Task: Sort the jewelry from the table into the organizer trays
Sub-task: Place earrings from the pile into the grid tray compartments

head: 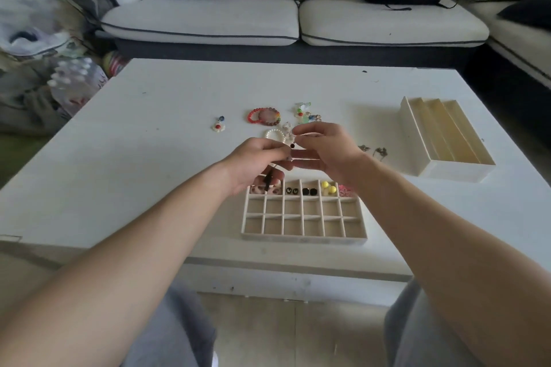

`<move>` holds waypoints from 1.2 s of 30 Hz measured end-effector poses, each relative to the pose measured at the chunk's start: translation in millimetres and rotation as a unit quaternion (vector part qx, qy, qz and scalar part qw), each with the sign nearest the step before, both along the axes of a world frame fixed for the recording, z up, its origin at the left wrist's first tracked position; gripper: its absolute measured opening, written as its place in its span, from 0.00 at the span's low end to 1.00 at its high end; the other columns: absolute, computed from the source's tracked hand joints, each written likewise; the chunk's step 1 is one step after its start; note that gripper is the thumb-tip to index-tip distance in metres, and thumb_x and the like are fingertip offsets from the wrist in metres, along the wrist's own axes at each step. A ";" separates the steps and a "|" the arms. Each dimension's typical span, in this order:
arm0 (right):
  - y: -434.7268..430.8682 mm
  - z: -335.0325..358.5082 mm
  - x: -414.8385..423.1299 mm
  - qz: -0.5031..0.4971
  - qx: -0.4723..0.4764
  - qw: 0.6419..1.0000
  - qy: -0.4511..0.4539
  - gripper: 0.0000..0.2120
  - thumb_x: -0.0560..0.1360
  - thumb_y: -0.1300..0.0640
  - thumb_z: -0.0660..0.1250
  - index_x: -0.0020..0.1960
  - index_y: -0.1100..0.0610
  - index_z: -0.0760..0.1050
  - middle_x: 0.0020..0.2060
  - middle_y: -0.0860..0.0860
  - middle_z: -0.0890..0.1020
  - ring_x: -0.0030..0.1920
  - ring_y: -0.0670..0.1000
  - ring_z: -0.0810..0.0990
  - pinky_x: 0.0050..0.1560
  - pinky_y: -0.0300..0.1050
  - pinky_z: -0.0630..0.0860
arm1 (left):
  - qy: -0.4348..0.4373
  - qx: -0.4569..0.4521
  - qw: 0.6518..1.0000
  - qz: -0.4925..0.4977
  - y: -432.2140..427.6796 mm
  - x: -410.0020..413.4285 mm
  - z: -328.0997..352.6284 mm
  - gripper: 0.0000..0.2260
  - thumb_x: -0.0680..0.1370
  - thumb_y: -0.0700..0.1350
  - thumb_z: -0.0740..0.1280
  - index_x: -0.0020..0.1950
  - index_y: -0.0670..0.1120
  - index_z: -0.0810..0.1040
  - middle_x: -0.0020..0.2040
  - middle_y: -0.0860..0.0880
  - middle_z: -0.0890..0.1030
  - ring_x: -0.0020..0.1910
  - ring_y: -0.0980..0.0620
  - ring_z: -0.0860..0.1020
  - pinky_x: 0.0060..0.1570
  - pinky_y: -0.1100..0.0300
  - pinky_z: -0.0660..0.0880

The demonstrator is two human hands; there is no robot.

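1. A white low surface [149,158] stands before a pale sofa [208,18]. Loose jewelry lies mid-surface, including a red bracelet [253,116] and a pearl bracelet [272,132].
2. The left hand [256,164] and right hand [328,152] meet in the air. Each grip is narrow, and together they pinch a small black-beaded piece [292,145].
3. The grid tray [304,238] lies just below the hands and toward the person. Its far row holds earrings, and the nearer rows show bare compartments.
4. The likely move is down and back, with both hands about equally near. The long-slot tray [459,171] sits well apart to the right.
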State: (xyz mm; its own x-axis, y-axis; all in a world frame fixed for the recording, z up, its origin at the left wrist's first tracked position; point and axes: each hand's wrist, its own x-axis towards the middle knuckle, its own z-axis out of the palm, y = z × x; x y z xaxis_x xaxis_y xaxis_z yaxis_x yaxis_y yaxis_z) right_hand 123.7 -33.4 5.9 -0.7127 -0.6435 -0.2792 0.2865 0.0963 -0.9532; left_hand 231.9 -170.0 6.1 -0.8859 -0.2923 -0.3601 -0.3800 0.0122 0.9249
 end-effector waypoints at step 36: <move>-43.3 -35.6 10.8 0.055 0.072 0.993 -0.074 0.17 0.70 0.78 0.71 0.56 0.66 0.78 0.41 0.57 0.82 0.39 0.54 0.85 0.44 0.45 0.84 | -0.094 -0.123 0.986 -0.060 -46.6 51.0 -34.0 0.07 0.81 0.36 0.66 0.53 0.42 0.84 0.44 0.49 0.86 0.36 0.57 0.78 0.39 0.64 0.77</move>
State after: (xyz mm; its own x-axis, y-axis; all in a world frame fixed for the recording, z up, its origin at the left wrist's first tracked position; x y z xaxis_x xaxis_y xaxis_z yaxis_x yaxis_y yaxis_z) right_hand 134.5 -76.7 -29.7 -0.5842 -0.6610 -0.4710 0.4027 0.2677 -0.8753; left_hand 282.9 -216.6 -27.9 -0.8441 -0.2879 -0.4523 -0.5262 0.2831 0.8019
